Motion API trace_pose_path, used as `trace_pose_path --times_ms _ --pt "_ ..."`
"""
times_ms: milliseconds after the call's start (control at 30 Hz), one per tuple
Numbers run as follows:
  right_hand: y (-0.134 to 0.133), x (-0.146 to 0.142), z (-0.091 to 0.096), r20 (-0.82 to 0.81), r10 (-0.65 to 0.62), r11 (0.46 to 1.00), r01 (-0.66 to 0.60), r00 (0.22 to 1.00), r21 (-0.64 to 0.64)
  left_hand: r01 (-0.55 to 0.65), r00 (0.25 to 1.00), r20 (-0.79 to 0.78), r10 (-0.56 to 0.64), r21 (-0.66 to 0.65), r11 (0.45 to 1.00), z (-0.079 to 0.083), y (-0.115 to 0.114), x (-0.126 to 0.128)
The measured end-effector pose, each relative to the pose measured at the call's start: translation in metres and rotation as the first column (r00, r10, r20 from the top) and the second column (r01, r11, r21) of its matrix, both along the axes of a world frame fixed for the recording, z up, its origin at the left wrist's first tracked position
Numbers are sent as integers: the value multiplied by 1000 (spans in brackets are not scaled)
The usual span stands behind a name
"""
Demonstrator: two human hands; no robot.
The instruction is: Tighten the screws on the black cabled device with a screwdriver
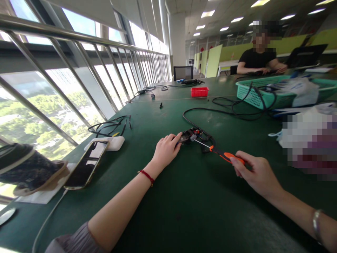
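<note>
Screwdriver (pixel 228 156) in closed right hand (pixel 255 173), left hand (pixel 166 150) pinching the gadget (pixel 188 135), probably mid-screwing, so next move needs steady pressure.

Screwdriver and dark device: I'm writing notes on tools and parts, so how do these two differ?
The screwdriver is long and slim with a bright orange-and-black handle; the device is blockier and mostly dark, with small red parts. The right hand grips the screwdriver by its handle, while the left hand has its fingers on the device. Both have some black, and each has a hand on it.
</note>
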State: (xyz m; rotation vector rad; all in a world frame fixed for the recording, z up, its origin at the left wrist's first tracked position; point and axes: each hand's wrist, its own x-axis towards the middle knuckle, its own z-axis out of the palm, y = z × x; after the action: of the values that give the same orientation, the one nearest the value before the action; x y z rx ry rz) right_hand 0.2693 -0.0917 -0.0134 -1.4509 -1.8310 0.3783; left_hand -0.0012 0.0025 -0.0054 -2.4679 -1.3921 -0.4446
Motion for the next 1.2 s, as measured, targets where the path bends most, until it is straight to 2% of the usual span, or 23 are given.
trace_pose_path --times_ms 133,233,400,533,800,867,967,1067,1200 --pt "0 0 -1 -97 -15 993 26 995 113 -3 1000 2 3 3 1000 0 0 0" --pt "-1 0 -3 -107 0 987 17 994 160 -5 1000 0 5 3 1000 0 -1 0" --pt "-1 0 -2 25 14 996 -16 1000 93 0 1000 3 0 0 1000 0 -1 0" --pt "0 1 0 35 46 999 -47 998 26 0 1000 1 0 -10 1000 0 0 0" --pt "0 1 -4 -106 35 984 -16 994 176 -14 1000 -12 13 -8 1000 2 -1 1" --pt "0 1 -4 -72 23 987 -11 997 158 -12 1000 -12 12 -8 1000 2 -1 1" --pt "0 3 -4 -6 29 999 -28 1000 42 -13 1000 -12 13 -8 1000 1 -1 1" --pt "1 5 -4 -24 33 998 -35 999 -51 -12 1000 -9 12 -6 1000 0 -1 0" --pt "2 4 -5 -92 -14 1000 15 996 12 -12 1000 -7 12 -9 1000 0 -1 1"
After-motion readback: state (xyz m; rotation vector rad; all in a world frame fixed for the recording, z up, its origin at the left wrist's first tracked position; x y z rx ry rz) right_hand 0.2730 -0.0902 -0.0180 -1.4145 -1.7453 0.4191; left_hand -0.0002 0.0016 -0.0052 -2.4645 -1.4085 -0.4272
